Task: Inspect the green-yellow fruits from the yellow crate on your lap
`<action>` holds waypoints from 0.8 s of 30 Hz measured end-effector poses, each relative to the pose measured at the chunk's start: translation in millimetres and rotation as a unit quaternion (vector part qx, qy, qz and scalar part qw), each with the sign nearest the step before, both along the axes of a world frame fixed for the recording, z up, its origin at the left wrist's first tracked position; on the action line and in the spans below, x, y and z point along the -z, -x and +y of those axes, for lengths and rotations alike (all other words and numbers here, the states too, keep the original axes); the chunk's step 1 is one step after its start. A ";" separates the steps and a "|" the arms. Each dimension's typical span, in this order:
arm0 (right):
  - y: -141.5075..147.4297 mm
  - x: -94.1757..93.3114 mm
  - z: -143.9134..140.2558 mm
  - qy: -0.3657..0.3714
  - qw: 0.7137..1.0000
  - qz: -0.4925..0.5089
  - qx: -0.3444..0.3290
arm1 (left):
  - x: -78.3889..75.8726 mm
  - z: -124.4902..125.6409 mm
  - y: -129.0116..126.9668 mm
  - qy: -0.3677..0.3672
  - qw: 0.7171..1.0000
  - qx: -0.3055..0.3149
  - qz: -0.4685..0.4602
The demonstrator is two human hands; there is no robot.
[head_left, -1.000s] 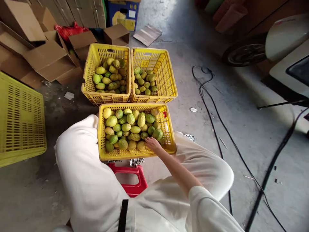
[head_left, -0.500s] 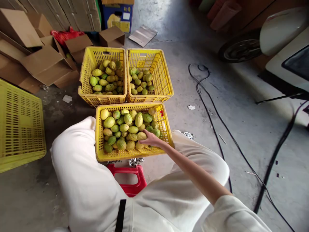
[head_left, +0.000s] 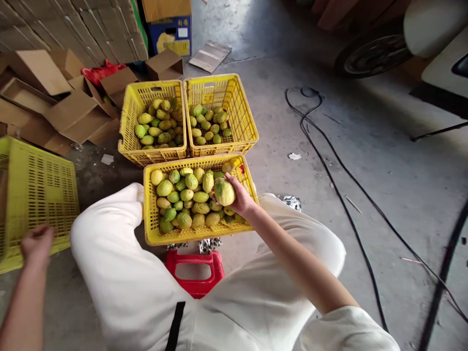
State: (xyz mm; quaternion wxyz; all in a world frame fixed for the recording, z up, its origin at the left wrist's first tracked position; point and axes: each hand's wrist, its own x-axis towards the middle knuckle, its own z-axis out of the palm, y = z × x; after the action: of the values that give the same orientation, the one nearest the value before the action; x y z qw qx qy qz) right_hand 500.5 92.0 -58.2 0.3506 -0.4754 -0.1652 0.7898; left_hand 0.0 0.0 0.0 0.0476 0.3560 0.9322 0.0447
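My right hand (head_left: 239, 195) is closed around a yellow-green, egg-shaped fruit (head_left: 224, 191), held just above the right half of the near yellow crate (head_left: 164, 240). Many similar fruits (head_left: 185, 219), some greener and some wrinkled, fill this crate, which stands between my knees. At the far left, my left hand (head_left: 37, 243) is in front of a yellow-green crate (head_left: 51, 185). Its fingers look curled in and slightly blurred; whether anything is inside them is hidden.
Two more yellow crates, one at the left (head_left: 153, 153) and one at the right (head_left: 248, 117), hold similar fruit. Opened cardboard boxes (head_left: 76, 114) lie at the back left. A red plastic stool (head_left: 215, 273) is below the near crate. Black cables (head_left: 340, 180) run across the floor.
My right hand has lifted a fruit from the near crate and turned it upward. My left hand has come into view at the left. The view has shifted slightly.
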 end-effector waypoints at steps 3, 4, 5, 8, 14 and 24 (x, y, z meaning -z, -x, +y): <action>4.6 -7.8 3.7 0.029 0.998 0.044 0.023 | -31.3 56.5 -3.3 -0.211 0.977 0.028 -0.024; 4.9 -9.6 4.6 0.032 0.998 0.055 0.028 | -39.4 76.4 -18.5 -0.276 0.956 0.093 -0.035; 4.7 -11.1 5.6 0.031 0.997 0.063 0.035 | -43.3 93.4 -40.9 -0.287 0.947 0.144 -0.035; 1.8 -12.1 9.6 0.027 0.995 0.068 0.062 | -18.1 116.7 -133.2 -0.048 0.940 0.336 -0.037; -6.6 -5.1 20.1 0.062 0.979 0.079 0.178 | 132.1 69.3 -244.1 0.317 0.878 0.354 -0.065; -1.0 -0.9 29.3 0.137 0.929 0.135 0.316 | 202.9 35.3 -224.5 0.284 0.900 0.320 -0.078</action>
State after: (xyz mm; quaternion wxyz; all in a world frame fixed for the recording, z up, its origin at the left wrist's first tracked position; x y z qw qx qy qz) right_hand 501.5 121.3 -57.3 0.5321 -0.4351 0.1525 0.7101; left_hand 224.5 35.3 -202.9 0.2313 0.6018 0.7345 -0.2118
